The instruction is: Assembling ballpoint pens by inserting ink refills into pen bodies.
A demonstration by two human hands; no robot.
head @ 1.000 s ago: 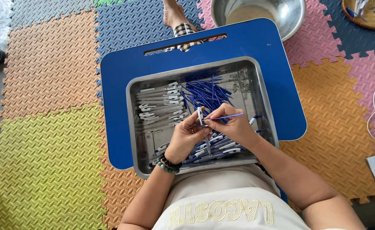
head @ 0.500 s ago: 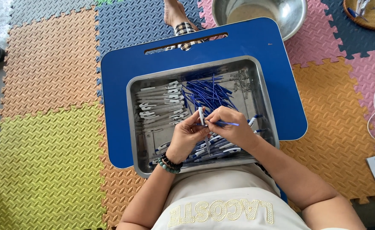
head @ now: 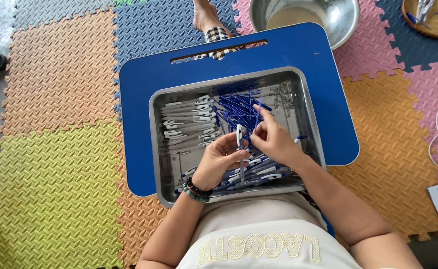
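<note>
Low in the frame, centre: left hand point(head: 218, 163) curled round a grey-white pen barrel point(head: 240, 149), held upright over the tray point(head: 306, 107). Right hand point(head: 273, 139) just beside it, fingertips pinched near the barrel's top, seemingly on a thin blue refill; too small to tell for sure. Beaded bracelets point(head: 196, 190) on the left wrist.

For doing this well, judged from the grip: keep the barrel steady and upright, line the thin piece up with the opening before pushing, hold both low over the tray so anything dropped lands inside.

Under the hands, toward the near rim, a pile of finished pens point(head: 259, 174) with blue and white parts. Further up, left part of the tray: a row of empty barrels point(head: 189, 124). Centre: a loose heap of blue refills point(head: 239, 107). Upper right corner of the tray: small metal springs point(head: 283, 94). Refill heap close behind the right hand, easy to snag.

Tray sitting on a blue lap table point(head: 323, 65). Beyond, at top: a bare foot point(head: 204, 17), a steel bowl point(head: 323, 15), a basket point(head: 435, 20) at upper right. Foam mats point(head: 54, 149) all around.
</note>
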